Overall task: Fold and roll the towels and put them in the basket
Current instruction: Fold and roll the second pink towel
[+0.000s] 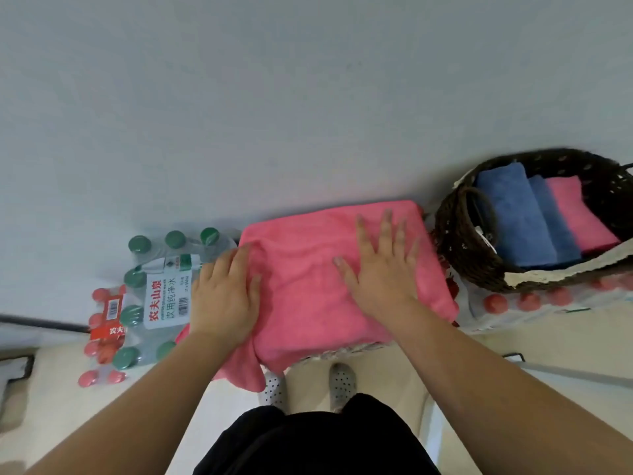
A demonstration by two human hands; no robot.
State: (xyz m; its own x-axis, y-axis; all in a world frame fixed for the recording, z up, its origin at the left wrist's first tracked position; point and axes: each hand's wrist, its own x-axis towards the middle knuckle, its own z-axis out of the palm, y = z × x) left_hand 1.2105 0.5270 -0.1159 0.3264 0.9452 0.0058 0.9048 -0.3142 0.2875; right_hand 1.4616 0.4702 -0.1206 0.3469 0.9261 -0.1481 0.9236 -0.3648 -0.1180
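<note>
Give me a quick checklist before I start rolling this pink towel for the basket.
1. Pink terry towel smoothed flat: not ok, wrinkled, near-left corner hangs off.
2. Right hand flat on towel: ok.
3. Left hand on towel's left edge: ok.
4. Dark woven basket close by on the right: ok.
5. Room left in basket: cannot tell, its right side is cut off.

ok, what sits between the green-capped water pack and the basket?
The pink towel lies there, left hand on its edge by the water pack, right hand flat nearer the basket. Seen in the head view.
</note>
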